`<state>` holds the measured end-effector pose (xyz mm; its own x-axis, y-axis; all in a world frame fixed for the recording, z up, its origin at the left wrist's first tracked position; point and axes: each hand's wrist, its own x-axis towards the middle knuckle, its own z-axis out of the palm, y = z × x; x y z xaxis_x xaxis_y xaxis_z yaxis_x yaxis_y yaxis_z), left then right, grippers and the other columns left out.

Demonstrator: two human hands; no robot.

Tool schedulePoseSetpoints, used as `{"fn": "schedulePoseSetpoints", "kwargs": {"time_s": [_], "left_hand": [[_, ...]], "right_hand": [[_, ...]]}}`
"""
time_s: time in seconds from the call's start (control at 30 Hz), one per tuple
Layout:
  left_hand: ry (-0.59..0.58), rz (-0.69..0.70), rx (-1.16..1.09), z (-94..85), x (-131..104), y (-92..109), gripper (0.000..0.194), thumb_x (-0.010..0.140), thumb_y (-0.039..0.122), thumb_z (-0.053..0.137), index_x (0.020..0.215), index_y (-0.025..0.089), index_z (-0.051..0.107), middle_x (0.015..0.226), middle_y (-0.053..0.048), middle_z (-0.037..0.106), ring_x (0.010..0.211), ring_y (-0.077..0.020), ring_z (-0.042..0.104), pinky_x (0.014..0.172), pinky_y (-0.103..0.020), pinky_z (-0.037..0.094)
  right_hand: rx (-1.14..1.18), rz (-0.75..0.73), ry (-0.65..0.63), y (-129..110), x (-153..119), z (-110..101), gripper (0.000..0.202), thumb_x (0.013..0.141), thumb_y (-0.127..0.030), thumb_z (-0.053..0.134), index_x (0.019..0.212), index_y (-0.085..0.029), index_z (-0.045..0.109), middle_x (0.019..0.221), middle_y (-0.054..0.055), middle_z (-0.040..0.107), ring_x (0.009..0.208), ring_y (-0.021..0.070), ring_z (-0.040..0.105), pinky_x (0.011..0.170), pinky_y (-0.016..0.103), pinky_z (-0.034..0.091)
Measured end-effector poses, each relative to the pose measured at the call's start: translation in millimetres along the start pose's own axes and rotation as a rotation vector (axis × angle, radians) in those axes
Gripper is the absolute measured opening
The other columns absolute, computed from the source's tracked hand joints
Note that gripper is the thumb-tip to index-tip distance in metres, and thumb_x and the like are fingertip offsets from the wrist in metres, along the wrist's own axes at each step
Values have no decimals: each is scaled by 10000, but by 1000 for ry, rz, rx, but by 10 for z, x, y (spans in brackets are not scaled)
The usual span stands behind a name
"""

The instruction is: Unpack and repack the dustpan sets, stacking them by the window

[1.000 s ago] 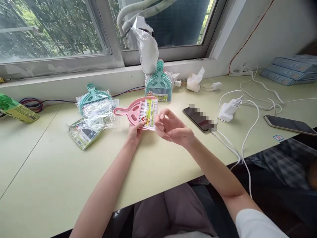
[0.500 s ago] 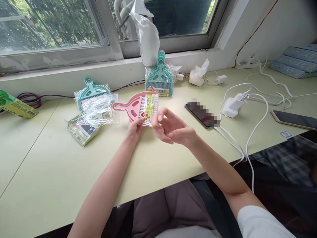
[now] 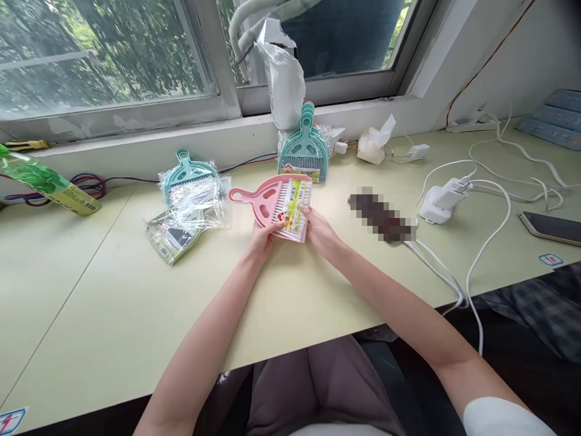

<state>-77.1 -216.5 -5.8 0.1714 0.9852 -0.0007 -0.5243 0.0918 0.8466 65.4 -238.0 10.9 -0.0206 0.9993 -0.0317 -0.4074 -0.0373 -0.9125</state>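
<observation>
hands (image 3: 294,236) grip pink dustpan (image 3: 265,203) (brush inside)

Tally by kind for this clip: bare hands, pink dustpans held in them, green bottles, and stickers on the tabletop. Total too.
Left hand and right hand: 2
Pink dustpan: 1
Green bottle: 1
Left sticker and right sticker: 2
Total: 6

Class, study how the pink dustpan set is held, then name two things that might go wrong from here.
The pink dustpan set might slip, as the left hand and right hand hold only its brush end, leaving the handle free. If swung left, that handle might snag the clear wrapping beside it.
</observation>
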Motion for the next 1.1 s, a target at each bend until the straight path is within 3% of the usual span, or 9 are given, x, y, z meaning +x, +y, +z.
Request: {"fn": "schedulePoseSetpoints", "kwargs": {"time_s": [0.07, 0.27, 0.47, 0.73, 0.9, 1.0, 1.07, 1.1], "left_hand": [[-41, 22, 40, 19, -33, 16, 577, 619, 105, 788, 1168, 174, 623, 1127, -94, 712, 1111, -302, 643, 961, -467, 532], [-87, 96, 141, -18, -53, 62, 731, 599, 162, 835, 1274, 193, 558, 1249, -117, 655, 1171, -328, 605, 979, -507, 513], [-99, 146, 240, 7, -68, 47, 818, 558, 182, 873, 1306, 206, 543, 1287, -119, 634, 1214, -344, 574, 1045, -514, 464], [-67, 135, 263, -51, -31, 50, 726, 566, 180, 862, 1238, 207, 587, 1257, -102, 652, 1208, -349, 577, 1072, -539, 432], [-139, 144, 277, -35, -29, 42, 786, 587, 256, 871, 1300, 214, 544, 1326, -120, 606, 1247, -344, 544, 1070, -521, 422], [-196, 178, 316, -88, 15, 102, 711, 741, 470, 747, 1368, 255, 489, 1403, -101, 548, 1298, -310, 502, 1075, -487, 402], [-122, 226, 398, -214, 68, 206, 618, 887, 597, 492, 1398, 252, 459, 1366, -103, 580, 1279, -284, 521, 1067, -484, 391], [-29, 279, 466, -309, 94, 273, 605, 932, 600, 374, 1411, 239, 444, 1315, -109, 617, 1252, -272, 544, 1065, -485, 382]], "right_hand": [[51, 44, -51, 80, 79, -17, 353, 806, -392, 661, 1106, -241, 555, 1168, 44, 688, 1081, 216, 647, 920, 376, 545], [17, 62, -27, 143, 202, -100, 295, 750, -293, 736, 1006, -217, 613, 1053, 40, 742, 891, 201, 714, 740, 322, 595], [-39, 58, 15, 175, 272, -186, 349, 655, -297, 825, 948, -197, 665, 981, 55, 762, 856, 218, 724, 736, 338, 606], [26, 78, -37, 213, 277, -196, 327, 681, -276, 822, 964, -202, 677, 991, 48, 765, 891, 231, 731, 796, 385, 612], [56, 68, -22, 217, 300, -203, 294, 678, -245, 816, 936, -197, 685, 972, 43, 769, 875, 225, 732, 803, 375, 610], [78, 69, 2, 187, 320, -243, 254, 680, -232, 806, 905, -188, 697, 924, 41, 774, 845, 220, 733, 782, 352, 611], [92, 69, 23, 154, 330, -279, 241, 683, -222, 798, 901, -185, 700, 907, 40, 775, 839, 221, 734, 780, 353, 610], [97, 67, 38, 137, 332, -296, 237, 687, -219, 794, 901, -185, 699, 909, 41, 774, 848, 224, 734, 792, 360, 609]]}}
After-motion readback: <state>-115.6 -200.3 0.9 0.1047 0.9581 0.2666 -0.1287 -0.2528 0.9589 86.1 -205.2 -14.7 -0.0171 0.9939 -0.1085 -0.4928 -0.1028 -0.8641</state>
